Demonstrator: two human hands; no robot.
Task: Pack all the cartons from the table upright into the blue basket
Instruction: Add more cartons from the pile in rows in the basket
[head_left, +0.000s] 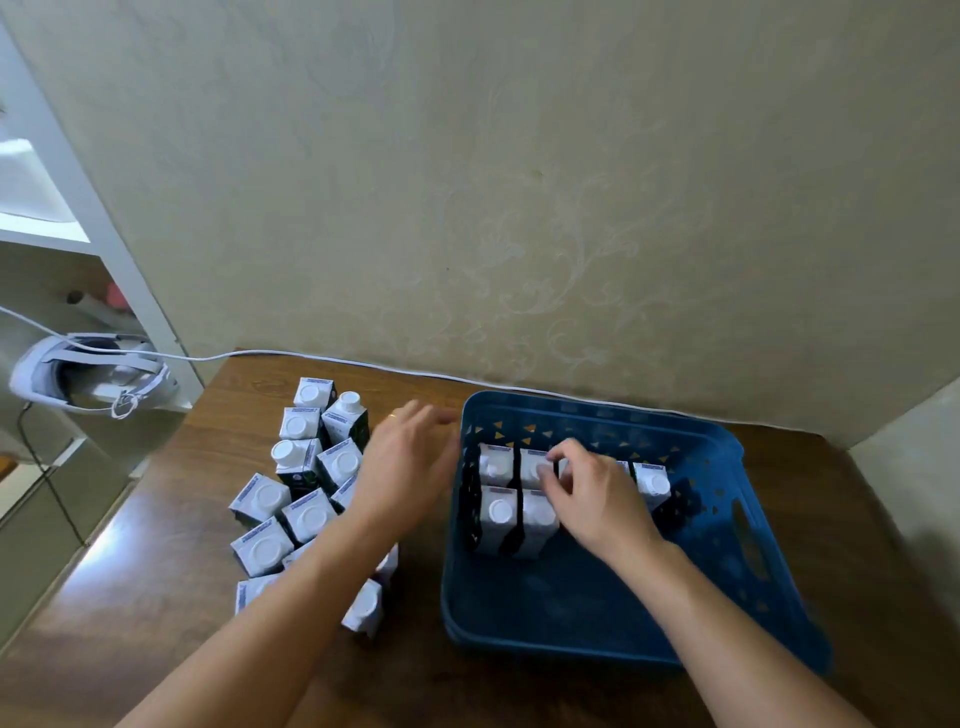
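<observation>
The surface (156, 597) carries the blue basket (727, 597) on the right and loose cartons (265, 548) standing upright on the left. The left hand (405, 467), fingers relaxed, hovers nearest these. The right hand (592, 493) pinches a packed carton (534, 464) inside the basket.

I see the basket (597, 603) on the table's (156, 597) right half, against the wall (519, 182). Cartons in the basket (497, 514) stand upright in its back-left corner, in two rows. Loose cartons (306, 467) cluster left of it; a headset (88, 376) sits far left.
</observation>
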